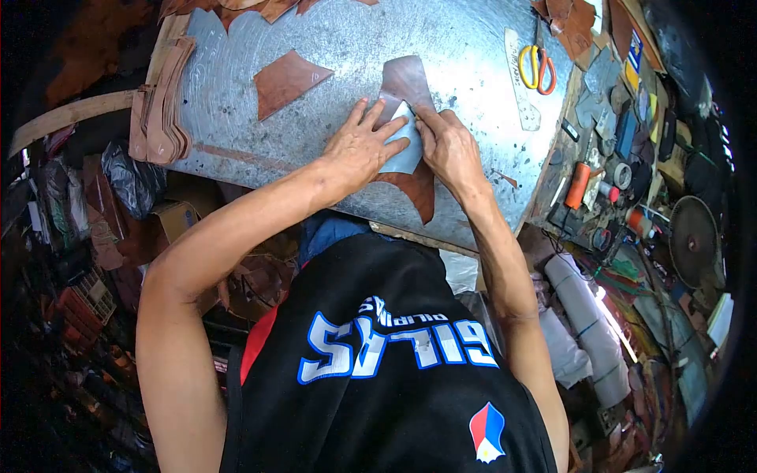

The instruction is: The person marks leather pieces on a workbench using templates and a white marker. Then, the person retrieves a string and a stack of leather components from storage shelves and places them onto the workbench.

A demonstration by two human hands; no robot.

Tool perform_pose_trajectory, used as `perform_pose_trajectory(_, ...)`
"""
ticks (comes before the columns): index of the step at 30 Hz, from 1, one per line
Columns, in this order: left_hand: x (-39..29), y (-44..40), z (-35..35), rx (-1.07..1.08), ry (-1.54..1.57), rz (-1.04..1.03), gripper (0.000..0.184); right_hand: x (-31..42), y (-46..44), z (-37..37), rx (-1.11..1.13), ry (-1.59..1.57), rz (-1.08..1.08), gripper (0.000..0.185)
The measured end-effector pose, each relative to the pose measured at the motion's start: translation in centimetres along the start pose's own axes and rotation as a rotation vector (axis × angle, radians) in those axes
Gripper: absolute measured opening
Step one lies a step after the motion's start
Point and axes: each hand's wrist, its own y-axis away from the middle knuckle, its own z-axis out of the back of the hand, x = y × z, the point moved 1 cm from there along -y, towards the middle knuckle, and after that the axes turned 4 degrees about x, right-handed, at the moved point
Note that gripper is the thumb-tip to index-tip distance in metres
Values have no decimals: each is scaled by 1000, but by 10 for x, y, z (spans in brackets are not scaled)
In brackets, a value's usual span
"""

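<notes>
A light grey template [404, 159] lies on a piece of brown leather [415, 191] on the metal-topped table [331, 43]. The leather reaches out above and below the template. My left hand [356, 150] rests flat with its fingers spread, pressing on the template and the leather. At the template's right edge, my right hand [453, 151] is closed in a pinch, its fingertips close to the leather. What it holds, if anything, is hidden by the fingers. Left of my hands a separate cut piece of brown leather [290, 82] lies flat.
Scissors [538, 67] with yellow and orange handles lie at the upper right beside a long pale template [522, 91]. Stacked leather strips [164, 110] sit at the table's left edge. Tools, tape and an orange bottle [578, 185] crowd the right side, near a round fan [694, 240].
</notes>
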Motion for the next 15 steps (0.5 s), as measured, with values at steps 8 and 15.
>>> perform_pose_trajectory(8, 2, -3, -5, -18, -37, -5, 57, -16, 34, 17, 109, 29, -44, 24)
perform_pose_trajectory(15, -2, -3, 2, 24, -69, -17, 58, -38, 68, 48, 68, 33, -19, 25)
